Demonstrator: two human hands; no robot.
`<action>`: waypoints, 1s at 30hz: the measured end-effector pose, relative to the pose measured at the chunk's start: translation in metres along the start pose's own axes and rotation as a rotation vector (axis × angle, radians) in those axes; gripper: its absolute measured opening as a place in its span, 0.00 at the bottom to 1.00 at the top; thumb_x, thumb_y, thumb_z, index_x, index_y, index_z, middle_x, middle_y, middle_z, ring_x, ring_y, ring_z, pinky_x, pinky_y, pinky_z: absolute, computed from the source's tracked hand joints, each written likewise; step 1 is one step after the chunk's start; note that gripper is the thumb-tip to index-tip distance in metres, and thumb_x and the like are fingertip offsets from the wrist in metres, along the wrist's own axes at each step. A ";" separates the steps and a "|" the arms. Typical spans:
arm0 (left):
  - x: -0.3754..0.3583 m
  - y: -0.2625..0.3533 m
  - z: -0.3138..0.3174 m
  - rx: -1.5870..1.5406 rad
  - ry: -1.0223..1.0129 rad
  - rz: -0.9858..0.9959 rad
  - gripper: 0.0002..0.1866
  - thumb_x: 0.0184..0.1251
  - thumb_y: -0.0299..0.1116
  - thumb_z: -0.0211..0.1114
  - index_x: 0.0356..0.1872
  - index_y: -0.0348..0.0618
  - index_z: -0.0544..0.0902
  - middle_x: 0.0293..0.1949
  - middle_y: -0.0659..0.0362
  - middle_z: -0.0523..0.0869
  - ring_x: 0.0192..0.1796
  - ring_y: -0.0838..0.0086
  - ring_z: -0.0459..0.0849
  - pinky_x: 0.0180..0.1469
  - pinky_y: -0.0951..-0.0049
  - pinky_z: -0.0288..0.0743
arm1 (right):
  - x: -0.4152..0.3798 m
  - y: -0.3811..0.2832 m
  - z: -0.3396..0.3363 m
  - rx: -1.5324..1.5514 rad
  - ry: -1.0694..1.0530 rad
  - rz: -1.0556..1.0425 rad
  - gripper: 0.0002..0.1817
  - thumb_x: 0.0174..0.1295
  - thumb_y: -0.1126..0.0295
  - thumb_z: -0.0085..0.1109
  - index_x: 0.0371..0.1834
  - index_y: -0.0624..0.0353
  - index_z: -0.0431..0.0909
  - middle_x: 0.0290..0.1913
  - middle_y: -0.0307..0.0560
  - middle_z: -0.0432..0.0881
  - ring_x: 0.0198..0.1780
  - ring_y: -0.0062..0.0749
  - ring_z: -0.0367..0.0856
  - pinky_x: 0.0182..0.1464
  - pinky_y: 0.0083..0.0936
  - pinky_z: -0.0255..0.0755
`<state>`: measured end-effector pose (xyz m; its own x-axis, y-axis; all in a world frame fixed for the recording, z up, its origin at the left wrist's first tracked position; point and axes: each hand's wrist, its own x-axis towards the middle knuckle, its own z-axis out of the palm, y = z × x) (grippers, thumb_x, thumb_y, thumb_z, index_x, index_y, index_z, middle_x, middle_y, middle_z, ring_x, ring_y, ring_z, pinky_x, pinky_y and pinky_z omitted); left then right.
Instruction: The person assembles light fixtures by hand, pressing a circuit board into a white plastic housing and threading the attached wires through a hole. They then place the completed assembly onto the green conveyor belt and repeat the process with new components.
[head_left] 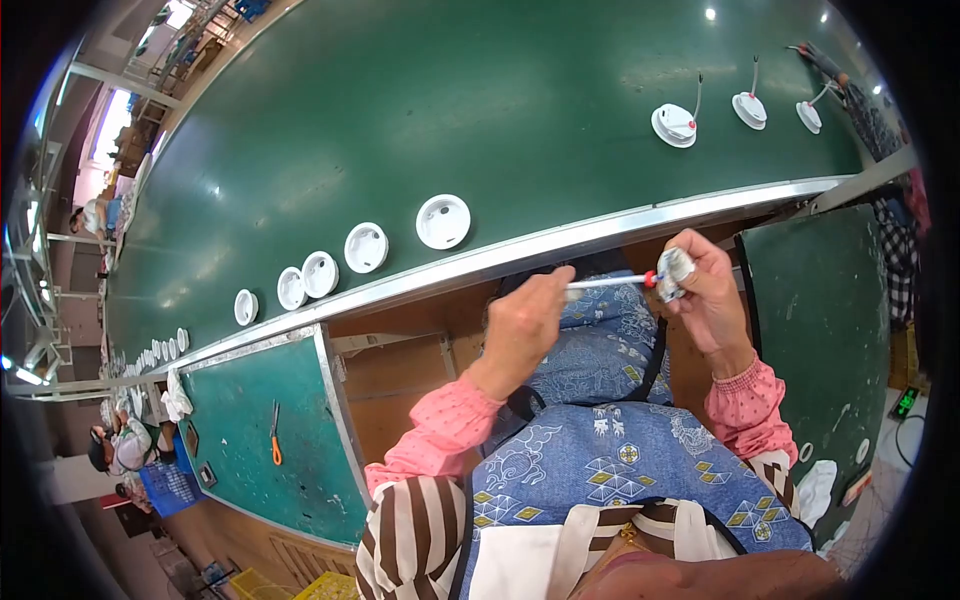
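Note:
Above my lap, my left hand is closed around one end of a thin white tube. A red ring circles the tube's other end. There, my right hand pinches a small whitish-grey piece next to the ring; its exact shape is partly covered by my fingers. Beyond the hands, on the green table, lies a white round cup-like part with holes in it. Farther right stands a white disc with a thin lead and a red ring.
Several more white round parts line the table's metal edge to the left. Orange-handled scissors lie on a lower green side panel. A dark-handled tool rests at the far right. Other people sit farther left.

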<state>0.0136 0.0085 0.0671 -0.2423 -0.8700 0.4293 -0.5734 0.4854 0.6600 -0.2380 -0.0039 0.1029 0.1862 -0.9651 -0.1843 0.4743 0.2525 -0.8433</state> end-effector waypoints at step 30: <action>0.096 -0.068 0.005 0.059 -0.263 -0.096 0.44 0.44 0.43 0.80 0.67 0.42 0.76 0.58 0.52 0.80 0.62 0.56 0.76 0.69 0.57 0.65 | 0.045 -0.004 0.009 -0.258 -0.022 -0.170 0.09 0.72 0.66 0.65 0.41 0.61 0.78 0.34 0.37 0.79 0.30 0.12 0.78 0.28 0.09 0.71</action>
<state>0.0253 -0.1086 0.0603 -0.3745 -0.9082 0.1868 -0.6463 0.4002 0.6498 -0.2237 -0.0482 0.1023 0.1430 -0.9895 -0.0210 0.2665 0.0589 -0.9620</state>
